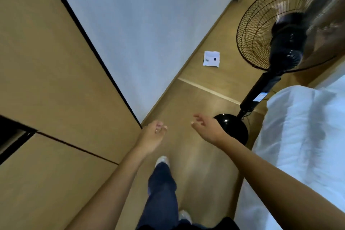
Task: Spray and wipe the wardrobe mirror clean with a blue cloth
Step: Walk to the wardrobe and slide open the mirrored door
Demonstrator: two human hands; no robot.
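**Both hands bare, cloth and spray nowhere in view**

The person stands in a narrow strip of wooden floor [196, 110] between a wardrobe [46, 61] on their left and a bed [298, 136] with pale covers on their right. The left hand [152, 136] hangs out in front with its fingers [160, 129] loosely curled inward, and it holds nothing. The right hand [207, 127] reaches forward with its fingers spread and relaxed, also holding nothing.

The large pale panel [140, 24] set in the wardrobe's wooden front, edged by a dark line, is probably the mirror the task names. Seen at this steep angle it shows only a flat grey-blue surface, so whether it is wet, streaked or already wiped cannot be told. Neither a blue cloth nor a spray bottle is in view.

Judging by this, either the work has not begun and the tools must first be fetched, or it is over and they have been put away; nothing here settles which. If it is the start, everything is left to do: take up bottle and cloth, spray the glass, then wipe it.

A black standing fan [280, 33] stands ahead on the right, its base [233, 127] just behind the right hand, and a white slip of paper [211, 59] lies on the floor near the wardrobe.
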